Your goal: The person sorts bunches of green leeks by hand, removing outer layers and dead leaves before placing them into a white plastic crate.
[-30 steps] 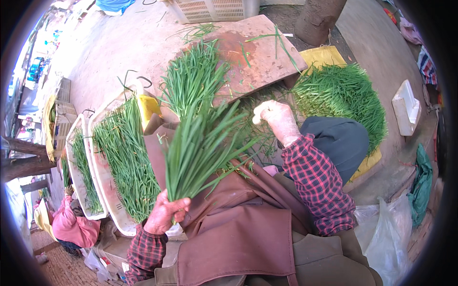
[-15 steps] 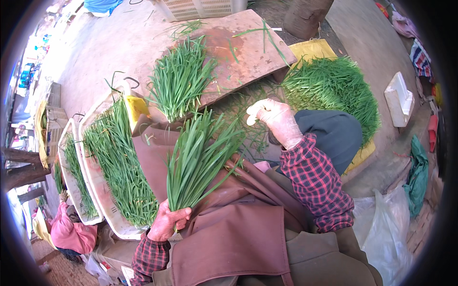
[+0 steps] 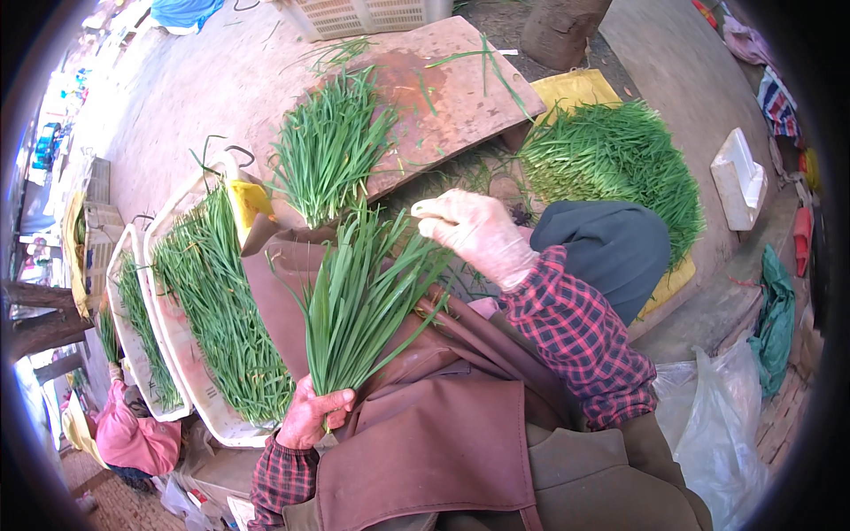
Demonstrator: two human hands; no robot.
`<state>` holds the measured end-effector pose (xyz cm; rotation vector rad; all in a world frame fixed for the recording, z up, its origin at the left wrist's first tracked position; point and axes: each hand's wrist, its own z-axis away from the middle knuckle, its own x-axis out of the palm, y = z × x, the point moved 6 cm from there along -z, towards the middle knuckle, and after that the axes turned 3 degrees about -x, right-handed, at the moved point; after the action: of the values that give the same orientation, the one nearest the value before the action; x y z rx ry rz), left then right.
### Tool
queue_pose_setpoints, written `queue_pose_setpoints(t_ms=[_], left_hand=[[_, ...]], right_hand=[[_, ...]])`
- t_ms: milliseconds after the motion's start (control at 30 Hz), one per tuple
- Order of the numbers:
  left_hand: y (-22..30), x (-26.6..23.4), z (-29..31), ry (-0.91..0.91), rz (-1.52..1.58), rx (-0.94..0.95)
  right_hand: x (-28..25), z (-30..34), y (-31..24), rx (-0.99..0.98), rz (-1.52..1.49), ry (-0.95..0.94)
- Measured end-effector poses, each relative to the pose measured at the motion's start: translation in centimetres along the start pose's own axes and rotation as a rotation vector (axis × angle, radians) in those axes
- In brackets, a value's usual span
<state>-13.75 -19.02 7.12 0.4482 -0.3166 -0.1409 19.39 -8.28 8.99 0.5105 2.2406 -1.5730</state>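
Note:
My left hand (image 3: 312, 414) is wrapped round the lower end of a bunch of garlic chives (image 3: 359, 305), held over the brown apron on my lap. The green leaves fan up and away from me. Just right of the leaf tips is my right hand (image 3: 474, 232), its fingers curled and pressed together. Pale coverings seem to sit on its fingertips; whether it pinches a thin leaf I cannot make out. Ahead, a loose pile of chives (image 3: 326, 146) lies on the near left part of a low wooden board (image 3: 452, 97).
On the left stand a white crate of chives (image 3: 190, 341) and a narrower one (image 3: 155, 389). A big chive heap (image 3: 620, 159) rests on yellow sacking at right. Beyond are a pale crate (image 3: 354, 18) and a post (image 3: 562, 34). A person in pink (image 3: 133, 434) is at lower left.
My right hand has moved left, toward the leaf tips of the bunch. My left hand keeps its hold in nearly the same place.

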Motion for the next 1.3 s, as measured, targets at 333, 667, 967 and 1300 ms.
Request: queue_pose_setpoints(t_ms=[333, 667, 967, 1300], left_hand=[[-0.1, 0.5, -0.1, -0.017, -0.029, -0.023], [-0.5, 0.1, 0.1, -0.027, 0.075, 0.01], [-1.0, -0.3, 0.0, -0.06, 0.101, 0.014], [-1.0, 0.2, 0.1, -0.095, 0.135, -0.012]], right_hand=[[5.5, -0.6, 0.1, -0.113, 0.23, -0.061], [-2.3, -1.3, 3.4, 0.628, -0.514, 0.199], [0.9, -1.0, 2.3, -0.064, -0.007, -0.292], [0.2, -1.2, 5.0, 0.35, -0.279, 0.087]])
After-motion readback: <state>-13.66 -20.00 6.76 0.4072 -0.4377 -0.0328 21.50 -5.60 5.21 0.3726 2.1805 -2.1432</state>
